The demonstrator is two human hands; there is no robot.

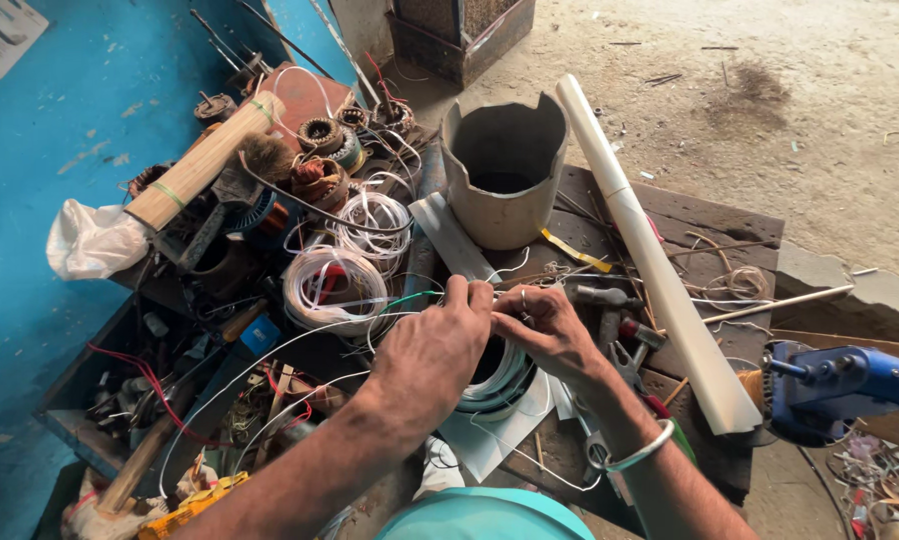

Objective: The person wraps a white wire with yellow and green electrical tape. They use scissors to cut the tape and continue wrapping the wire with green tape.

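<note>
White wire: a thin strand [270, 355] is running from the cluttered left side up to both hands.
Left hand: the left hand [432, 352] is pinching the wire, fingers [470, 296] clenched on it.
Right hand: the right hand [550, 328], wearing a ring and a pale bangle, is gripping the same wire, fingertips touching the left hand's.
Coil: a ring-shaped wound coil [500, 375] is lying on the dark wooden surface [710, 225], directly beneath the hands.
Nearby: a grey notched pot [503, 170] is standing behind the hands; a long white tube [660, 270] is lying to the right; a blue power tool [840, 385] is sitting at the far right.
</note>
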